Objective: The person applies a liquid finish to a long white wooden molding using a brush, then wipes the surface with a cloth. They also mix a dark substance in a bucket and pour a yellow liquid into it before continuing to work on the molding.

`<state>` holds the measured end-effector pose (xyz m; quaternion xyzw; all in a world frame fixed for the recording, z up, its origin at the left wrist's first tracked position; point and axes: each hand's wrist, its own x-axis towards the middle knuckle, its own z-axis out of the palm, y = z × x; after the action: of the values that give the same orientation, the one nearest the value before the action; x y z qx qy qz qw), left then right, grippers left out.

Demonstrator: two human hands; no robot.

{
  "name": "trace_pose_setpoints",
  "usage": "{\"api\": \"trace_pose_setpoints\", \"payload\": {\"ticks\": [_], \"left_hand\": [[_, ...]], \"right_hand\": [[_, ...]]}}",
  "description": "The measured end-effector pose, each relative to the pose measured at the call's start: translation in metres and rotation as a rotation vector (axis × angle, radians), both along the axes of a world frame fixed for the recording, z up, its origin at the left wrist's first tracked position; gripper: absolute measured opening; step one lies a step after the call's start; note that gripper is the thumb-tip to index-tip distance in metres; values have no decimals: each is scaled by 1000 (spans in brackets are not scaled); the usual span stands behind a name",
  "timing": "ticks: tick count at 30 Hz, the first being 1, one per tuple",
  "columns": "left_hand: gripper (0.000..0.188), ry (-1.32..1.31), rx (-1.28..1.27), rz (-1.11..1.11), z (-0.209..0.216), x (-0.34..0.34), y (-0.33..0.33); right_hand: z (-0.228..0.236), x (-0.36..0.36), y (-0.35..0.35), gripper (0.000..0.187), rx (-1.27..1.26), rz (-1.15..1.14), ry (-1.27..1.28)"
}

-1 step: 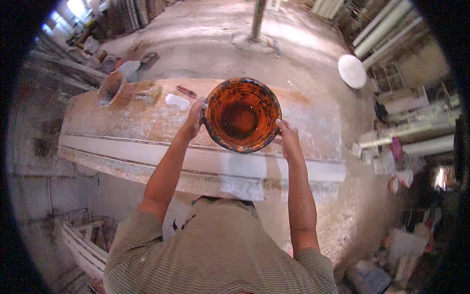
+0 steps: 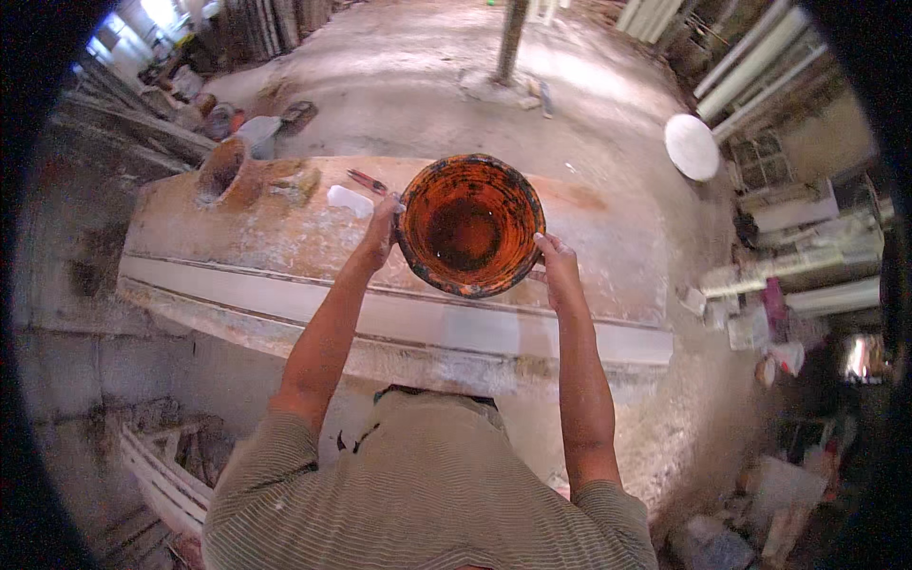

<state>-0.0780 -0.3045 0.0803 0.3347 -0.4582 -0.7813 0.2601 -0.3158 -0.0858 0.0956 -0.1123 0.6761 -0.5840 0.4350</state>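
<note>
An orange bucket [image 2: 470, 275], stained dark inside and along its rim, is held over the workbench [image 2: 617, 256] with its mouth facing me. My left hand [image 2: 382, 233] is closed on the left side of its rim. On the opposite side my right hand [image 2: 559, 255] grips the rim, thumb on top. Its bottom looks dark and wet, but I cannot tell how much it holds. Beyond my left hand lie a white flat piece [image 2: 350, 199] and a dark red-handled tool [image 2: 366, 180]. A long pale moulding strip [image 2: 237, 290] runs along the near side of the bench.
Another orange bucket [image 2: 223, 171] lies tipped at the bench's far left end. A post [image 2: 510, 43] rises from the floor ahead. To the right are a white round disc [image 2: 691, 147] and stacked pale lengths [image 2: 826, 296]. A white slatted frame [image 2: 161, 475] stands low at left.
The bench and surroundings appear slightly farther right in the picture. Both hands keep hold of the bucket, which stays at nearly the same spot in view.
</note>
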Motion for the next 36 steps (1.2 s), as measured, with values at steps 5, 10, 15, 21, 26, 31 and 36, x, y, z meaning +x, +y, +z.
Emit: {"api": "trace_pose_setpoints", "payload": {"ticks": [5,10,15,21,26,31,36], "left_hand": [[23,-28,110,178,-84,2,-56],[19,9,161,318,-94,-30,-22],[29,-6,188,340,-78,-37,-9],[35,-72,224,368,-96,-32,17],[26,67,273,378,-103,-31,21],[19,35,178,396,-83,-33,15],[35,30,154,274,-115,-30,-13]], "right_hand": [[-44,-34,-76,44,29,199,97],[-60,-60,-87,42,66,195,127],[-62,-69,-93,41,104,249,176],[-57,-64,-88,40,92,182,214],[-67,-67,-80,43,63,166,203],[-52,-54,-81,47,92,196,189],[-51,-49,-79,50,93,231,185]]}}
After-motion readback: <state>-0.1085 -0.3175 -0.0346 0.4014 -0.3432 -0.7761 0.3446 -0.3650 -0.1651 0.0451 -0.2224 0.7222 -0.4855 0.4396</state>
